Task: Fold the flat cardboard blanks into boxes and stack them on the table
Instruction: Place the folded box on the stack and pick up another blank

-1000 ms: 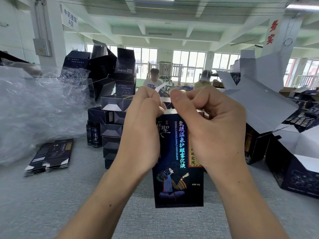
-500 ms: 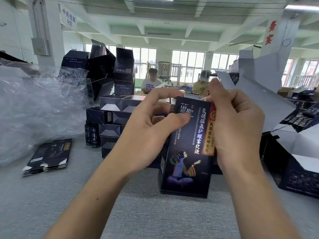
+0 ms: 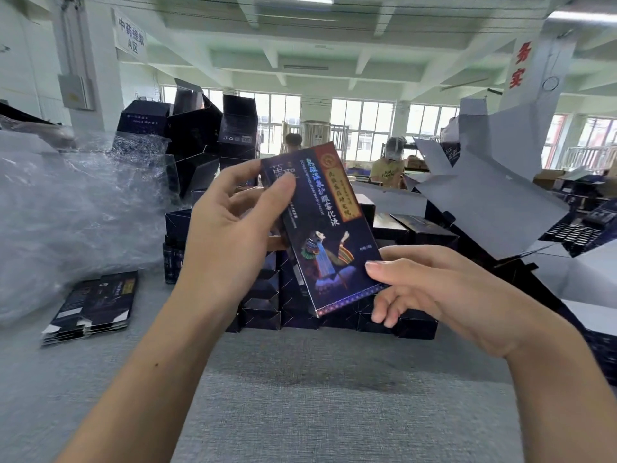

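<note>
A folded dark blue box (image 3: 325, 228) with a printed figure and a red-gold label is held tilted in the air above the grey table (image 3: 300, 412). My left hand (image 3: 230, 232) grips its upper left edge, thumb on the front face. My right hand (image 3: 444, 292) holds the lower right corner, thumb on the front and fingers underneath. Behind it stands a stack of folded dark boxes (image 3: 267, 295). A small pile of flat dark blanks (image 3: 93, 305) lies on the table at the left.
A heap of clear plastic wrap (image 3: 66, 208) fills the left side. Taller dark boxes (image 3: 200, 138) are piled behind it. Large opened grey cardboard sheets (image 3: 494, 182) and dark cartons stand at the right. Two people sit at a far table (image 3: 384, 185).
The box has gone from upright with both hands closing its top to tilted leftward. My right hand has dropped from the top to the lower right corner; the left stays at the upper edge.
</note>
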